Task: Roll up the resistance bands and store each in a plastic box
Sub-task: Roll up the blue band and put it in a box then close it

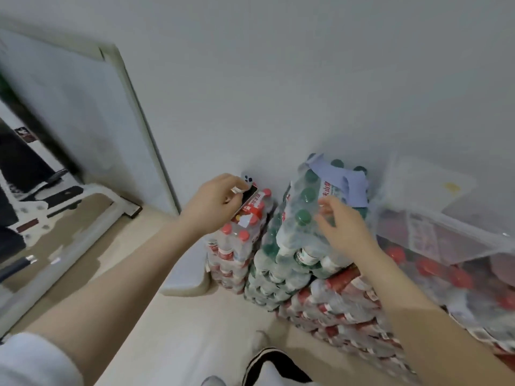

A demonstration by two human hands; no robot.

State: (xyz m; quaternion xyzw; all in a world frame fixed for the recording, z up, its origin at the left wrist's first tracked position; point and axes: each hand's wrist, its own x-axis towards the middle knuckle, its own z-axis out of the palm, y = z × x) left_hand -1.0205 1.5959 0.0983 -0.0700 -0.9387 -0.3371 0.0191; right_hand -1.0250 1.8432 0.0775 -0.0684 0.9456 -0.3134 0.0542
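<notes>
Pale wall (278, 79) and light floor (178, 324) form the setting, with shrink-wrapped bottle packs stacked on the floor against the wall.

Left hand (214, 203): fingers curled, pinching a slim dark-faced phone with a pale back (249, 196) by its upper end, together with a small white scrap; the phone stands tilted above the red-capped bottle pack (239, 240) at the left end of the stack. The bare forearm runs back to a white sleeve (33, 360) at the lower left corner of the view.

Right hand (344, 228): fingers spread and loosely bent, holding nothing, fingertips at or just above the wrap of the green-capped bottle pack (301, 218) that lies tilted on top of the stack; contact cannot be confirmed through the blur. A pale blue paper label (342, 185) sits on that pack's far end.

Right of the packs, a clear plastic storage box with a translucent lid (434, 218) stands near the wall, red-capped items visible through its side. No resistance band can be made out in view.

At left, a white framed panel (83, 121) leans on the wall.
</notes>
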